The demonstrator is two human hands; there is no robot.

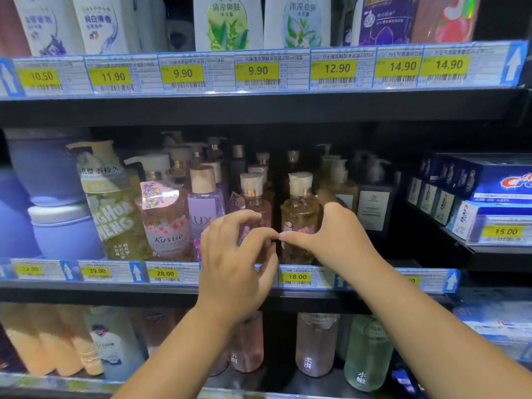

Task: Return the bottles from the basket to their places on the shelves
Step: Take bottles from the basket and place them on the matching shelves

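Note:
On the middle shelf [184, 286] stands a row of pump and cap bottles. My right hand [336, 237] grips an amber bottle with a white cap [299, 208] from its right side, thumb across the front; the bottle stands upright at the shelf's front edge. My left hand [234, 260] curls its fingers round the lower part of the neighbouring pink bottle [254, 201], hiding most of its body. The two thumb tips nearly touch between the bottles. The basket is not in view.
Left of my hands stand a purple LUX bottle [203, 208], a pink Kustie bottle [165, 223] and a yellow-green bottle [115, 214]. Purple tubs [63, 231] sit far left, toothpaste boxes [489, 191] at right. Shelves above and below hold more bottles. Price tags [296, 276] line the edges.

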